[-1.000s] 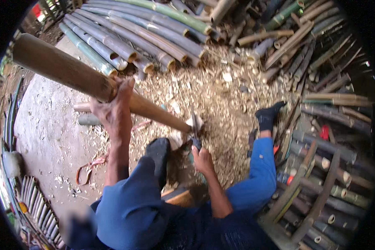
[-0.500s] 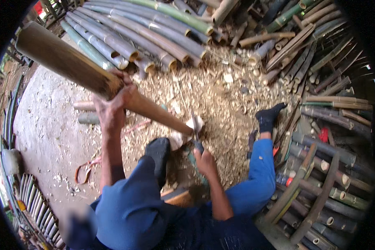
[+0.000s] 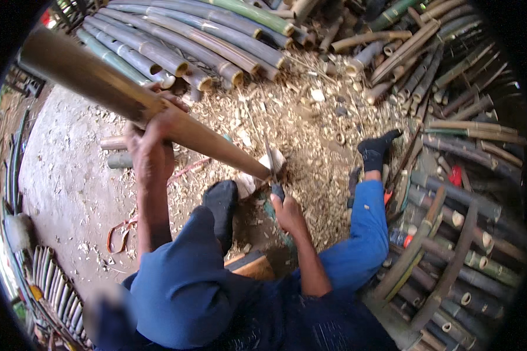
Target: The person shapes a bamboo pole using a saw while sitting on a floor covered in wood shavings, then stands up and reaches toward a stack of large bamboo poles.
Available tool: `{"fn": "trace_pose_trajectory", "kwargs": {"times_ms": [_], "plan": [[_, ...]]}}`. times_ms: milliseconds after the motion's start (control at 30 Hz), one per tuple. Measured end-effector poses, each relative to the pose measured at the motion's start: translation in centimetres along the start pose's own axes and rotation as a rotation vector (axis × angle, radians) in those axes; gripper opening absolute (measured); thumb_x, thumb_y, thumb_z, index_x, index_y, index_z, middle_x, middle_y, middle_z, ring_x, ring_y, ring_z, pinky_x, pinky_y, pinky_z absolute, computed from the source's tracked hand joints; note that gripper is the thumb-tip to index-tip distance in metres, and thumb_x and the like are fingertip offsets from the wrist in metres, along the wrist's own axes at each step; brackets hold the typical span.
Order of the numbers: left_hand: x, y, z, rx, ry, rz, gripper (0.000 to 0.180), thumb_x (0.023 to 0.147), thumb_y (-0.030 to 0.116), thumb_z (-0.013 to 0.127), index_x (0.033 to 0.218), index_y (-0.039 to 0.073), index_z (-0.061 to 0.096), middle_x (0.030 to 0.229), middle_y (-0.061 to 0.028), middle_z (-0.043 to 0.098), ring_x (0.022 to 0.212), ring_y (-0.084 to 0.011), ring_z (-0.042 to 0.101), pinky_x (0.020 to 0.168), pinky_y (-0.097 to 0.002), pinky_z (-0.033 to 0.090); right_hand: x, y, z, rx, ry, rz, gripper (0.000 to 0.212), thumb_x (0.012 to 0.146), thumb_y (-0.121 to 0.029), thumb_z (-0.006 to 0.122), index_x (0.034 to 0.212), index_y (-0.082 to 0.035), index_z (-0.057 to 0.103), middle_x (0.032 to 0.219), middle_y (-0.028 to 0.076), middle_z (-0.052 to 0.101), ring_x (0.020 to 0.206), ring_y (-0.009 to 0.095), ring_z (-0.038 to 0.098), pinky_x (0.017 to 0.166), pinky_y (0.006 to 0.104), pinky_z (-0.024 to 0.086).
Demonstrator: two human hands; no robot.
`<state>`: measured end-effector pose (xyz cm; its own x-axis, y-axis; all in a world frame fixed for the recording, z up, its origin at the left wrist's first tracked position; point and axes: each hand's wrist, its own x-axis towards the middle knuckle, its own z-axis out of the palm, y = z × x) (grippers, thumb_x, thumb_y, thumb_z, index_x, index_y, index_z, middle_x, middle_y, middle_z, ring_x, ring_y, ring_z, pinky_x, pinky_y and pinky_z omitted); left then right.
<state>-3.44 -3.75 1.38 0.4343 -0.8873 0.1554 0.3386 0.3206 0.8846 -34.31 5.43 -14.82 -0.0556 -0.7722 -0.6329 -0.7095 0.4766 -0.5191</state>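
My left hand [image 3: 153, 134] is closed around a thick brown bamboo pole [image 3: 208, 143]. The pole slants from the upper left down toward the middle, its wide end nearest the upper rim. In my right hand [image 3: 288, 213] is the dark handle of a knife [image 3: 274, 175]. Its blade points away from me and crosses the pole's lower end, touching or very close to it. A whitish piece [image 3: 249, 185] lies under that end; its kind is unclear. My dark-socked left foot [image 3: 221, 205] is just left of it.
Pale wood chips [image 3: 310, 134] cover the ground. Bamboo poles [image 3: 187, 44] lie across the far side, and more stacked bamboo [image 3: 474, 281] fills the right. Two short bamboo pieces [image 3: 120, 159] rest beyond my left forearm. An orange strap loop [image 3: 120, 235] lies at left.
My left hand and the pole's upper part have shifted slightly, and the pole looks a little turned. The knife stays at the lower end, with my right hand nearly in place.
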Motion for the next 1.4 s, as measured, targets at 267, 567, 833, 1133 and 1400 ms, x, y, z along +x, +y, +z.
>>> {"fn": "trace_pose_trajectory", "kwargs": {"times_ms": [267,567,833,1133,1400], "plan": [[-0.2,-0.5,-0.5,0.127,0.241,0.146,0.03,0.081,0.0,0.079,0.106,-0.002,0.063,0.097,-0.0076,0.066,0.085,-0.0144,0.064,0.078,-0.0305,0.052,-6.7,-7.7,-2.5,0.213,0.431,-0.521,0.041,0.099,-0.035,0.058,0.111,0.003,0.05,0.078,0.027,0.067,0.076,0.049,0.067,0.063,0.0531,0.052],[0.7,0.0,-2.7,0.045,0.027,0.124,0.043,0.075,-0.001,0.075,0.114,-0.001,0.056,0.098,-0.0105,0.061,0.089,-0.0204,0.063,0.082,-0.036,0.055,-3.5,-4.3,-2.0,-0.016,0.158,-0.175,0.041,0.1,-0.04,0.055,0.105,0.001,0.058,0.077,0.016,0.066,0.069,0.031,0.067,0.063,0.0428,0.053],[0.3,0.4,-2.4,-0.047,-0.051,0.018,0.04,0.076,0.002,0.073,0.112,0.0,0.057,0.098,-0.0127,0.061,0.088,-0.0224,0.063,0.082,-0.0371,0.055,-1.7,-2.3,1.7,-0.218,0.248,-0.13,0.048,0.1,-0.042,0.055,0.114,0.003,0.051,0.079,0.027,0.067,0.077,0.048,0.068,0.063,0.0532,0.052],[0.6,-1.7,-1.0,0.51,0.403,0.204,0.044,0.081,0.029,0.088,0.099,-0.002,0.063,0.093,-0.008,0.061,0.087,-0.0161,0.059,0.082,-0.0307,0.049,-4.8,-4.0,-0.5,0.107,0.356,-0.249,0.041,0.1,-0.036,0.056,0.111,0.004,0.051,0.083,0.028,0.066,0.085,0.047,0.069,0.069,0.0519,0.053],[-0.5,-1.3,-0.1,0.691,0.386,0.347,0.074,0.082,0.031,0.087,0.132,-0.005,0.045,0.109,-0.0124,0.06,0.097,-0.0217,0.062,0.085,-0.0335,0.052,-1.0,1.5,5.4,-0.214,0.233,0.004,0.05,0.1,-0.043,0.053,0.122,0.002,0.051,0.095,0.029,0.069,0.093,0.048,0.067,0.08,0.0592,0.051]]}}
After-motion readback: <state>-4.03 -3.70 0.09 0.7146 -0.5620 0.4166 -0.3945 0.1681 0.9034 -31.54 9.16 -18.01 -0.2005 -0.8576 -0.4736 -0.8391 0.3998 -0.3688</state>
